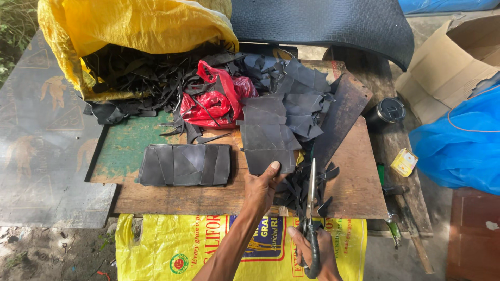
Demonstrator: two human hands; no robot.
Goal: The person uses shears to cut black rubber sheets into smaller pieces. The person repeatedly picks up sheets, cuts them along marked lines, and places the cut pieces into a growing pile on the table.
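On the wooden work board (156, 200), the cutting stage looked underway: left hand (260, 188) pressed flat-fingered on a dark rubber sheet (268, 158) atop the stack, right hand (315, 250) wrapped around barely parted scissors (311, 208), so lining blades up seemed next.
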